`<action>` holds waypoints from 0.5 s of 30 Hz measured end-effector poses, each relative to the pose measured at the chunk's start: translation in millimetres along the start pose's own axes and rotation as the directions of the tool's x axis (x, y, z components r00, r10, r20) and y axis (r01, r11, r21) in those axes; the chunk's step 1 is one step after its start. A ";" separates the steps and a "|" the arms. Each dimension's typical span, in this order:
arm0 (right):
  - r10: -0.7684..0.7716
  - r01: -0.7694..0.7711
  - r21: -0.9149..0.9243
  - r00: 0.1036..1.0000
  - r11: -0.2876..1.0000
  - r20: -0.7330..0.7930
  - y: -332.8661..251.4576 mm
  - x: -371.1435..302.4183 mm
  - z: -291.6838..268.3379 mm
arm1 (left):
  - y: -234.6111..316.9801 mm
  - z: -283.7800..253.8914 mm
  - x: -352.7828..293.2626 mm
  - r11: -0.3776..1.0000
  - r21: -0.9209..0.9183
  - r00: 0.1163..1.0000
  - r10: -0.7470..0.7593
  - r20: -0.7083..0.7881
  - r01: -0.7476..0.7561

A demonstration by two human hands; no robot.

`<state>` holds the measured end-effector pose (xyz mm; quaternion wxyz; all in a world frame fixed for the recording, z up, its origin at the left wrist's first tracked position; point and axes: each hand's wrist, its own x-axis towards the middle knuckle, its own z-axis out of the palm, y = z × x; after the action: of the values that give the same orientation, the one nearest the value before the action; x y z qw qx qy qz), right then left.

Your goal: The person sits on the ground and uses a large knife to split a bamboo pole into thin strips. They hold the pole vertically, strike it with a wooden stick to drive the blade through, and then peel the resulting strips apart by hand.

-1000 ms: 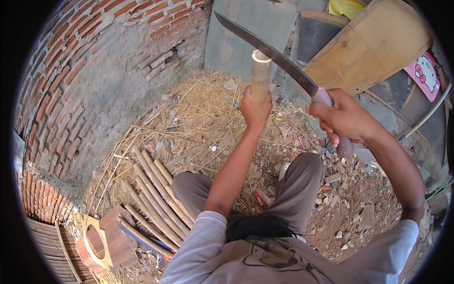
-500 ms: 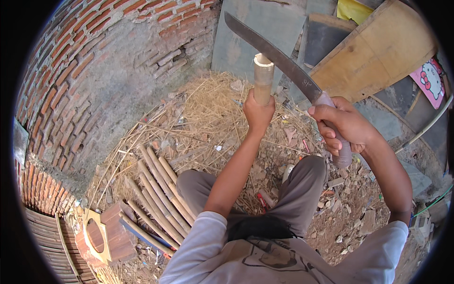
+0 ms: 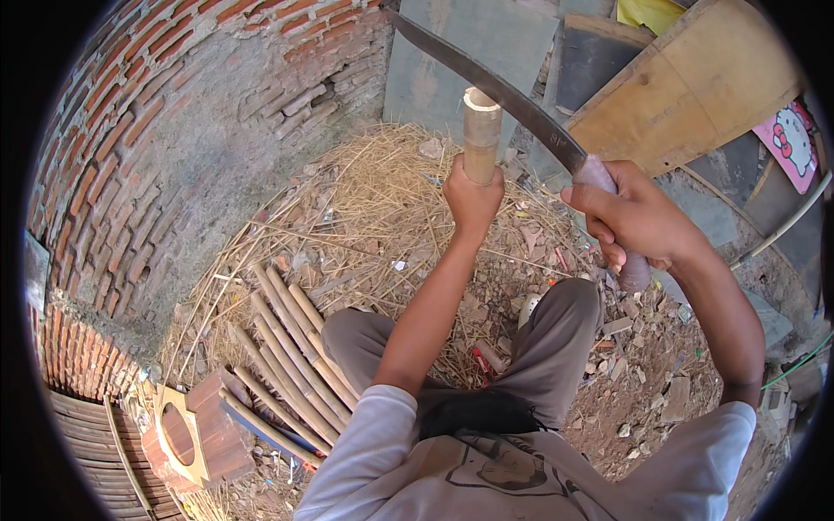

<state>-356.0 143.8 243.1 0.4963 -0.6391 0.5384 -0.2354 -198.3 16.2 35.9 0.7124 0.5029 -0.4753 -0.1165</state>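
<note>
My left hand point(image 3: 472, 198) grips an upright bamboo tube point(image 3: 480, 133) just below its cut top, holding it over straw-covered ground. My right hand point(image 3: 637, 220) is closed around the pale handle of a long curved machete point(image 3: 486, 81). The dark blade slants up to the left and passes just behind the tube's top end. My knees in grey trousers are bent below the arms.
A curved brick wall point(image 3: 174, 130) rises on the left. Several split bamboo slats point(image 3: 291, 356) lie on the ground at lower left beside a brick block with a yellow ring frame point(image 3: 182, 434). Wooden boards point(image 3: 686, 87) lean at the upper right over rubble.
The machete blade has swung down and left, closer to the top of the bamboo tube. My left hand keeps the tube upright in much the same place.
</note>
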 end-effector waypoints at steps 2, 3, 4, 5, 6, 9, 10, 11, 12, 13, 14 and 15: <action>-0.063 0.062 -0.038 0.997 0.997 -0.036 -2.7 -1.7 -3.6 | -0.9 -0.1 0.8 1.000 0.013 1.000 0.009 -0.002 -0.009; -0.096 0.093 -0.059 0.994 0.994 -0.052 -5.9 -3.2 -5.3 | -2.2 -0.8 1.5 0.999 0.026 1.000 0.019 -0.001 -0.019; -0.161 0.157 -0.042 0.981 0.987 -0.105 -14.2 -8.2 -5.8 | -3.6 -1.2 2.4 0.999 0.039 1.000 0.029 -0.001 -0.029; -0.219 0.217 -0.032 0.962 0.976 -0.162 -26.2 -16.5 -6.6 | -3.6 0.8 2.3 0.999 0.027 1.000 0.028 -0.001 -0.028; -0.276 0.279 -0.019 0.938 0.960 -0.208 -34.0 -20.1 -6.1 | -5.6 -1.9 2.6 0.999 0.028 1.000 0.027 -0.005 -0.026; -0.525 0.544 -0.013 0.804 0.839 -0.280 -43.7 -20.7 -10.0 | -2.2 -5.3 2.7 0.999 0.038 1.000 0.003 -0.011 -0.002; -0.515 0.555 0.048 0.798 0.830 -0.313 -43.7 -19.8 -2.3 | 0.2 -6.2 2.7 0.999 0.044 1.000 -0.009 -0.013 0.010; -0.455 0.472 0.006 0.852 0.881 -0.258 -37.5 -19.2 -1.4 | 3.2 0.3 2.5 1.000 0.023 1.000 -0.003 -0.010 0.003; -0.387 0.389 -0.029 0.901 0.921 -0.196 -24.0 -11.7 2.6 | 2.1 1.9 2.1 1.000 0.017 1.000 0.006 -0.013 -0.005; -0.311 0.304 -0.069 0.941 0.950 -0.138 -11.5 -4.6 5.5 | 1.1 3.7 1.3 1.000 0.010 1.000 0.013 -0.016 -0.013; -0.178 0.173 -0.088 0.983 0.981 -0.053 0.8 7.7 2.0 | -1.6 -0.8 1.8 0.999 0.035 1.000 -0.005 -0.009 0.006; -0.036 0.038 -0.126 0.999 0.991 0.016 6.9 14.3 -2.9 | -1.8 -1.3 1.6 0.999 0.046 1.000 -0.024 0.003 0.024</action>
<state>-357.1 129.9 234.8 0.4541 -0.6805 0.5370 -0.2058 -195.8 15.1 35.2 0.6985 0.5246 -0.4728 -0.1152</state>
